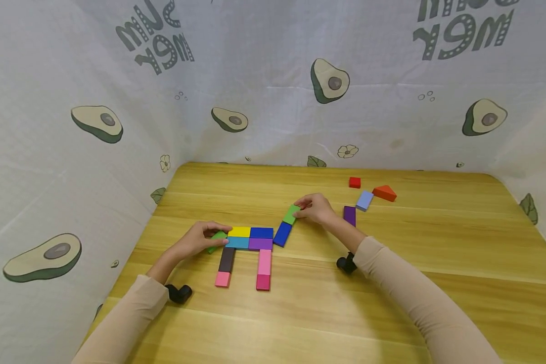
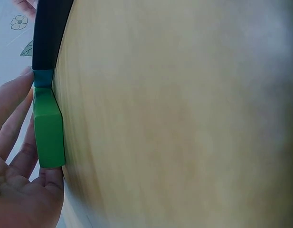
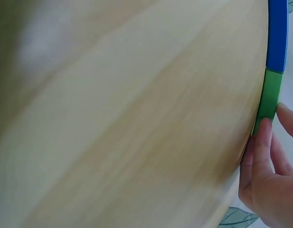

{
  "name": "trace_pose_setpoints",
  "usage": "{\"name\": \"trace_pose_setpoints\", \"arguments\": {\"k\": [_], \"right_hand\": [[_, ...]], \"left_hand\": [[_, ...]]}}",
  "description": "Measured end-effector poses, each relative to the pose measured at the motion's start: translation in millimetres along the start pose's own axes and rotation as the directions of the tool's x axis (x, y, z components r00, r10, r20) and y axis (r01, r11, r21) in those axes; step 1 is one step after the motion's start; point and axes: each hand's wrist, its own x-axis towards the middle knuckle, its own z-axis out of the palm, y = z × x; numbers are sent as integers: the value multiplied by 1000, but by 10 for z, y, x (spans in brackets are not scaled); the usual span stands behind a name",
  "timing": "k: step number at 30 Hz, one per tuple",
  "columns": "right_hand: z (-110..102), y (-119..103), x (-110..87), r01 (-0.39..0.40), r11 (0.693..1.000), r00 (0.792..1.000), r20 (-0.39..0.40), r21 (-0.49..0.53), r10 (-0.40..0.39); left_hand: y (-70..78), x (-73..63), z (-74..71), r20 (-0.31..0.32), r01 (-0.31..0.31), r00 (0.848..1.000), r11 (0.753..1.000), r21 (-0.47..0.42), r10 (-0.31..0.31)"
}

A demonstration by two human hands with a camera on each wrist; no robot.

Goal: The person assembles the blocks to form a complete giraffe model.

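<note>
Flat coloured blocks lie joined on the table. A yellow block [image 1: 239, 231], a dark blue block [image 1: 261, 232], a teal block [image 1: 237, 243] and a purple block [image 1: 260, 244] form a rectangle. My left hand [image 1: 201, 237] holds a green block [image 2: 50, 130] at its left end, fingertips right at the yellow and teal edges. At the upper right, my right hand [image 1: 316, 207] pinches the far end of a light green block [image 1: 291, 214], whose other end meets a slanted blue block [image 1: 282, 234]. Below the rectangle extend a black block [image 1: 226, 259] and a pink block [image 1: 264, 262].
A salmon-pink block [image 1: 223, 279] and a magenta block [image 1: 263, 282] end the lower strips. Toward the back right lie a red block [image 1: 355, 182], an orange-red triangle [image 1: 384, 192], a light blue block [image 1: 364, 200] and a dark purple block [image 1: 349, 215], partly behind the right forearm.
</note>
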Motion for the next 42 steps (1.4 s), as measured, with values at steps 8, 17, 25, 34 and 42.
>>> {"name": "trace_pose_setpoints", "arguments": {"k": [8, 17, 25, 34, 42], "right_hand": [[2, 0, -1, 8, 1000, 1000, 7, 1, -8], [11, -4, -5, 14, 1000, 1000, 21, -6, -14], [13, -17, -10, 8, 1000, 1000, 26, 8, -8], [20, -38, -16, -6, 1000, 1000, 23, 11, 6], [-81, -38, -50, -14, 999, 1000, 27, 43, 13]], "left_hand": [[298, -69, -9, 9, -3, 1000, 1000, 10, 3], [384, -109, -21, 6, -2, 1000, 1000, 3, 2], [381, -111, -24, 3, -13, 1000, 1000, -2, 13], [207, -50, -7, 3, 3, 1000, 1000, 2, -3], [6, -4, -1, -1, -1, 1000, 1000, -7, 1]]}}
